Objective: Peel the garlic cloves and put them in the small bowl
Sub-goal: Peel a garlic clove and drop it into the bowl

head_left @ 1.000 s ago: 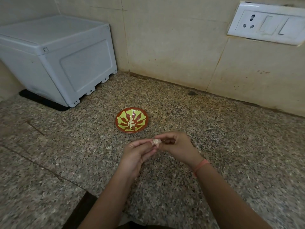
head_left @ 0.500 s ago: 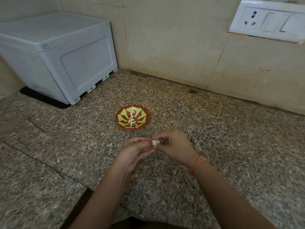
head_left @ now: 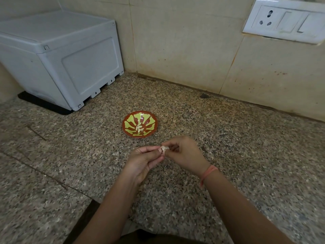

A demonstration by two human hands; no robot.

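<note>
A pale garlic clove (head_left: pixel 164 148) is pinched between the fingertips of both hands above the speckled granite counter (head_left: pixel 246 155). My left hand (head_left: pixel 142 161) holds it from the left with thumb and fingers curled round it. My right hand (head_left: pixel 184 154) pinches it from the right; an orange thread is tied round that wrist. Just beyond the hands sits the small red bowl (head_left: pixel 128 130) with a yellow-green leaf pattern. A few peeled white garlic cloves (head_left: pixel 139 128) lie at its centre.
A grey plastic box (head_left: pixel 70 57) stands at the back left on a black mat. The tiled wall (head_left: pixel 184 41) runs along the back, with a white socket and switch plate (head_left: pixel 284 20) at the upper right. The counter's front edge is near my body.
The hands stay together on the clove, with the fingers shifting slightly on it. The view has tilted a little; the bowl has not moved.
</note>
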